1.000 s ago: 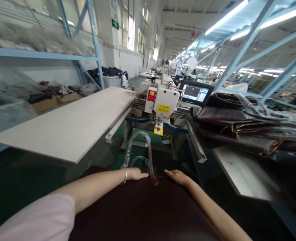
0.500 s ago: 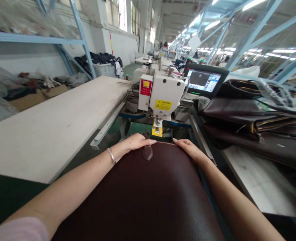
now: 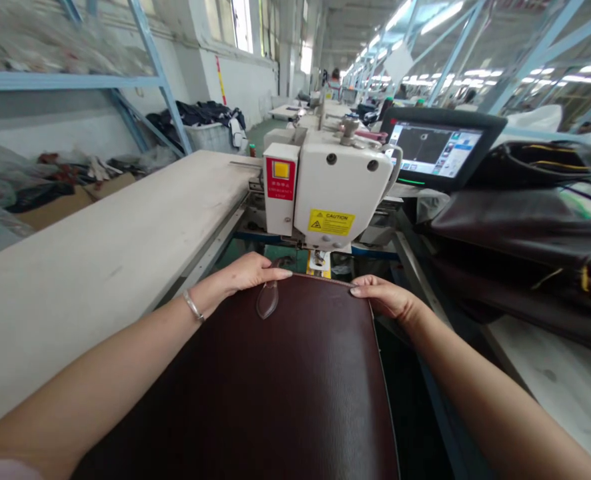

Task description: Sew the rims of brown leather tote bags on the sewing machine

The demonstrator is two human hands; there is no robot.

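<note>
A large dark maroon leather panel (image 3: 285, 380) stretches from me toward a white sewing machine (image 3: 328, 187). My left hand (image 3: 245, 273) grips the panel's far left edge, fingers curled over it, beside a small teardrop leather tab (image 3: 268, 300). My right hand (image 3: 383, 297) holds the far right corner, thumb on top. The panel's far edge lies just below the machine head, near a yellow tag (image 3: 319, 262).
A long pale worktable (image 3: 100, 247) runs along the left. At the right a touchscreen (image 3: 435, 150) stands above stacked dark leather bags (image 3: 525, 247). Blue racking (image 3: 75, 80) and a bin of dark cloth (image 3: 205, 130) lie behind.
Both hands have carried the leather panel forward and up toward the sewing machine. The machine now looms closer. A plastic-wrapped handle seen earlier below is out of sight.
</note>
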